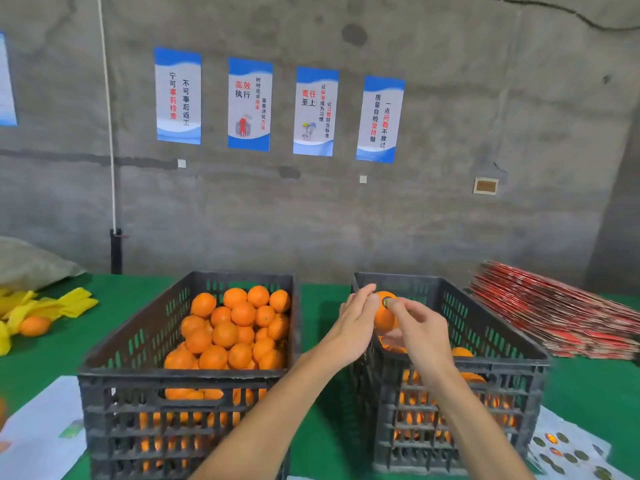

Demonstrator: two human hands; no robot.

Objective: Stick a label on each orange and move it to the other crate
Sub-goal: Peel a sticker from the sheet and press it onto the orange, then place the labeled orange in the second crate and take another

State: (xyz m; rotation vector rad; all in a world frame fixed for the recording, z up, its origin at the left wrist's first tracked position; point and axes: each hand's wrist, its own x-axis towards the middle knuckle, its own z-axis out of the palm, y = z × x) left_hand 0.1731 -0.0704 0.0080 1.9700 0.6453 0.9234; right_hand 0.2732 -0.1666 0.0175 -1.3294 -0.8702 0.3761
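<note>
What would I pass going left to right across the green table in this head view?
Yellow gloves → loose orange → full left crate → left hand → held orange → right hand → stacked red cartons.

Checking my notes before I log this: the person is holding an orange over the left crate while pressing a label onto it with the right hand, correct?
Not quite. The head view shows the held orange over the right crate, not the left crate. The rest stands: the left hand holds it while the right hand presses the label on.
</note>
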